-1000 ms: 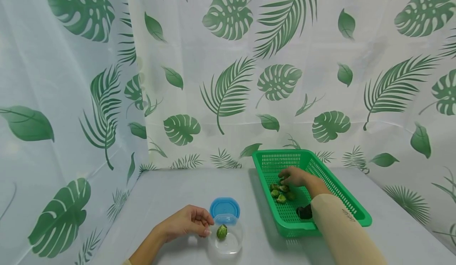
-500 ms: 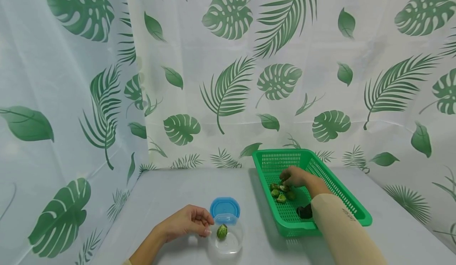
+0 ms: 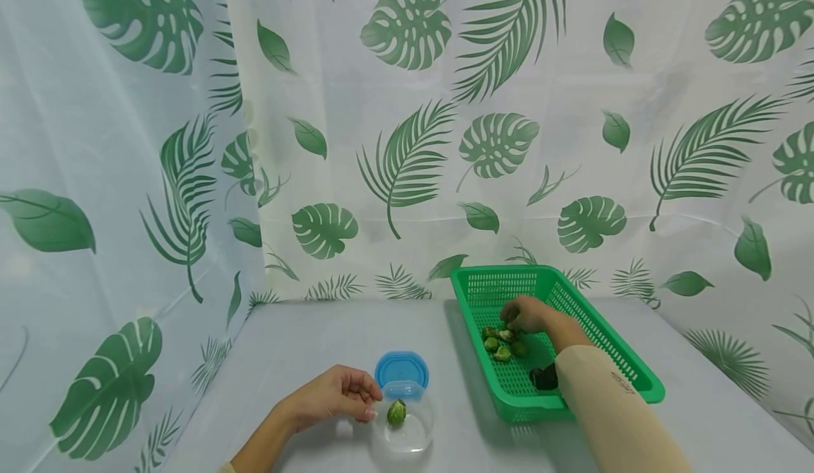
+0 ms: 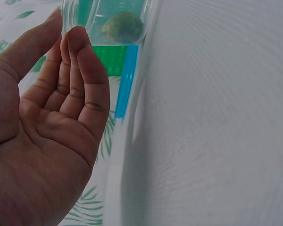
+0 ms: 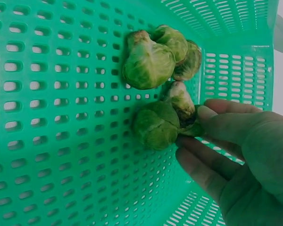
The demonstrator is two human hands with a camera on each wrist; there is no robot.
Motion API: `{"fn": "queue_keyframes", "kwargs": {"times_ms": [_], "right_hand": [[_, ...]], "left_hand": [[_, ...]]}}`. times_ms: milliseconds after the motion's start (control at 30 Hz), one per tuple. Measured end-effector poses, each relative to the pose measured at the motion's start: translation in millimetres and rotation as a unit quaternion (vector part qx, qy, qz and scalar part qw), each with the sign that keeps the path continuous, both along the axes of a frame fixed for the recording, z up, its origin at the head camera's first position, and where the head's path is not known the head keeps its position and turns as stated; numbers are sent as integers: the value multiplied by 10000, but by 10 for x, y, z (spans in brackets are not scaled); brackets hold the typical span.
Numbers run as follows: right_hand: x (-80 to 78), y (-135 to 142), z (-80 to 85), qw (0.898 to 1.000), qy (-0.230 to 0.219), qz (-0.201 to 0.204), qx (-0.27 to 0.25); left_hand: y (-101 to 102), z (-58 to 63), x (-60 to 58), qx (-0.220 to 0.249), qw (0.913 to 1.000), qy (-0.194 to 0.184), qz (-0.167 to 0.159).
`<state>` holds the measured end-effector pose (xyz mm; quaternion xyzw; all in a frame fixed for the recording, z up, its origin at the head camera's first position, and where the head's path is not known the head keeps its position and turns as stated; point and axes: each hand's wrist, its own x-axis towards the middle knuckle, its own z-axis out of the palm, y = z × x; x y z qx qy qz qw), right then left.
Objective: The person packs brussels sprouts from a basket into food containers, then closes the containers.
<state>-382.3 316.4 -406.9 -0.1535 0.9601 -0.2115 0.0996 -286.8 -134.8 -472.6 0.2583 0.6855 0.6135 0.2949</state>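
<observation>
My left hand (image 3: 340,396) is at the left side of a clear plastic container (image 3: 416,439), thumb and fingertips pinching its edge. One green Brussels sprout (image 3: 396,413) lies inside, visible through the wall in the left wrist view too. My right hand (image 3: 531,315) reaches down into a green plastic basket (image 3: 473,360). There, in the right wrist view, thumb and fingers (image 5: 226,123) pinch a small Brussels sprout (image 5: 193,128), mostly hidden by the thumb. Several other Brussels sprouts (image 5: 148,63) lie against the basket's perforated floor, some touching each other.
A blue lid (image 3: 402,370) lies on the white table (image 3: 305,339) just behind the clear container. The basket's raised green rim surrounds my right hand. A leaf-patterned sheet (image 3: 407,176) hangs behind the table and along the left side. A dark wrist device (image 3: 543,377) shows beneath my right sleeve.
The fingers of my right hand have drawn in slightly and moved a little to the right among the sprouts. My left hand and the container have stayed still.
</observation>
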Motion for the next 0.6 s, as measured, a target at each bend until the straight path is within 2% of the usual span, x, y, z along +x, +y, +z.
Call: {"fn": "queue_keyframes", "kwargs": {"times_ms": [400, 600], "right_hand": [[-16, 6, 28, 9992, 331, -8, -243], [-17, -7, 16, 9965, 745, -11, -389]], "left_hand": [[7, 13, 5, -30, 10000, -1, 16], [7, 12, 3, -31, 10000, 8, 9]]}}
